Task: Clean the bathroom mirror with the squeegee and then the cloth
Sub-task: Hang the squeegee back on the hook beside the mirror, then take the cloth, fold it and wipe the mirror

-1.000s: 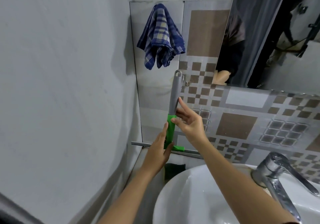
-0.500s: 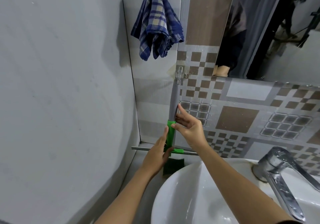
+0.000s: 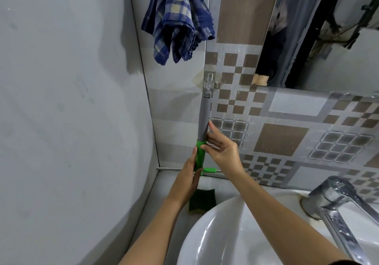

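The squeegee (image 3: pixel 204 119) has a grey handle and a green neck and stands upright against the tiled wall. Its top loop sits just below a clear wall hook (image 3: pixel 209 80), and its blade runs along the wall's base. My left hand (image 3: pixel 189 174) rests on the green neck from the left, fingers extended. My right hand (image 3: pixel 223 149) touches the handle from the right, pinching near the grey-green joint. A blue checked cloth (image 3: pixel 178 21) hangs high on the wall. The mirror (image 3: pixel 328 33) is at the upper right.
A white basin (image 3: pixel 235 238) fills the lower middle, with a chrome tap (image 3: pixel 340 207) at the right. A dark green scouring pad (image 3: pixel 202 202) lies by the basin's left rim. A plain grey wall closes the left side.
The squeegee's top loop has come down from above the hook to just under it. The view has tilted down and moved closer; both hands stay on the handle.
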`<state>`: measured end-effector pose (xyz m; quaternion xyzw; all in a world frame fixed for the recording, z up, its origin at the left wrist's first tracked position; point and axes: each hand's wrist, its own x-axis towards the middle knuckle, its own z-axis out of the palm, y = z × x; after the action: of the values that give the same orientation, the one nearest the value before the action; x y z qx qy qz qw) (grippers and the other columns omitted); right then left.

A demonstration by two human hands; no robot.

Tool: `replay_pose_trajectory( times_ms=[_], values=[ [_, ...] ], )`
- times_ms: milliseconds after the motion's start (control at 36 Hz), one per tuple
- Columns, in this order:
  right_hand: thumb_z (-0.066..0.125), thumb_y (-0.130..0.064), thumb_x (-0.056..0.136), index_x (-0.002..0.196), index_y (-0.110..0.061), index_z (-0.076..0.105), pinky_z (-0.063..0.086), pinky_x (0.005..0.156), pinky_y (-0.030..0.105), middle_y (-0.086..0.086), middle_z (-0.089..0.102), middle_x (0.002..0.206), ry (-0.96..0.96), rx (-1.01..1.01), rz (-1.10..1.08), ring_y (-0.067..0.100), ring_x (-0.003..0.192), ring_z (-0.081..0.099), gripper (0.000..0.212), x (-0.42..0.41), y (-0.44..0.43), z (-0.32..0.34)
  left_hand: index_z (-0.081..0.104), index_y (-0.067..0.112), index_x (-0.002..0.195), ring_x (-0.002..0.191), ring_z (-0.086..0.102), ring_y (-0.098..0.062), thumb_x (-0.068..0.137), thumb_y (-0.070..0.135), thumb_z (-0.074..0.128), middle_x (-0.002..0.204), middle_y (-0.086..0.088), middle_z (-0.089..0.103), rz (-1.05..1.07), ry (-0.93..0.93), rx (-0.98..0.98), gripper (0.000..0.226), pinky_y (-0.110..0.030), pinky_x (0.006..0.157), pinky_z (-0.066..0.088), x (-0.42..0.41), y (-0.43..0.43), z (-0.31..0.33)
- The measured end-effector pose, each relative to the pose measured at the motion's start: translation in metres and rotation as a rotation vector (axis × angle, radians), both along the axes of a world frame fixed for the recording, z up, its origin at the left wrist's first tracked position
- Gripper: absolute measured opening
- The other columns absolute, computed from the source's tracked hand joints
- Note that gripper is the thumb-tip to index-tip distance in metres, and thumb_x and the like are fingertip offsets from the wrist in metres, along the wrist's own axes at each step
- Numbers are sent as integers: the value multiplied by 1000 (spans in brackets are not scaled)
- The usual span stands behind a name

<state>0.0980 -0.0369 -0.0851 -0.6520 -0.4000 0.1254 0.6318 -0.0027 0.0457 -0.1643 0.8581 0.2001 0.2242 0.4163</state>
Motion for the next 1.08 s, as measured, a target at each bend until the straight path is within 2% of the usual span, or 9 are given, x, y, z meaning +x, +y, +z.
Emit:
replay_pose_trajectory(
  times_ms=[194,333,417,500,639,722,861,1000,1083],
  values=[
    [64,6,81,130,-34,33,43,93,10,-1,52,126,-48,-17,-23,10,118,53,70,-9,-3,2,-4,56,139,129,43,-14,99,41,33,148,4,37,-51,-7,2,56,-39,104,42,-8,1,8],
    [62,0,84,133,-19,40,46,99,29,-4,55,124,-154,9,-103,14,118,55,57,-18,-10,15,16,39,144,114,44,6,100,31,35,136,1,42,-33,-84,95,49,-16,96,38,-21,0,37],
    [60,0,85,130,-19,45,51,92,24,-5,58,116,-184,70,-150,8,105,59,51,-22,-13,37,28,30,142,107,43,15,99,24,40,125,6,43,28,-249,169,45,-15,95,41,-23,8,71],
    [59,0,85,126,-24,46,51,84,15,-6,59,108,-206,133,-178,11,96,61,49,-24,-13,71,36,23,138,105,45,11,99,20,41,118,1,47,85,-414,234,39,-9,92,38,-25,19,118],
    [60,-5,87,127,-14,54,54,87,34,-5,64,108,-364,261,-231,22,97,64,41,-18,-4,147,50,7,125,96,49,-8,97,15,40,110,-1,43,249,-673,413,31,-12,90,39,-30,36,215],
    [60,-8,88,125,-10,57,53,90,28,-7,63,107,-435,353,-238,14,100,64,37,-15,6,196,52,6,121,97,51,-14,97,12,42,112,-2,43,281,-763,513,27,-14,89,41,-27,46,269],
    [61,-17,89,128,-9,54,44,85,7,-1,63,112,-497,315,-248,7,101,58,41,-7,31,250,49,12,128,117,45,-20,98,26,40,121,0,47,305,-666,718,34,-31,101,39,-11,67,340],
    [59,-23,89,120,-8,58,47,86,29,9,64,104,-529,112,-225,20,97,58,34,-6,51,267,33,22,141,130,36,-22,98,35,39,142,-1,37,254,-343,842,46,-43,105,37,7,87,360],
    [57,-15,88,96,-6,67,51,81,39,11,69,87,-566,114,-218,25,85,61,15,-5,58,261,29,26,143,132,33,-14,97,34,42,146,5,30,159,-349,778,49,-33,106,35,7,98,355]
  ],
)
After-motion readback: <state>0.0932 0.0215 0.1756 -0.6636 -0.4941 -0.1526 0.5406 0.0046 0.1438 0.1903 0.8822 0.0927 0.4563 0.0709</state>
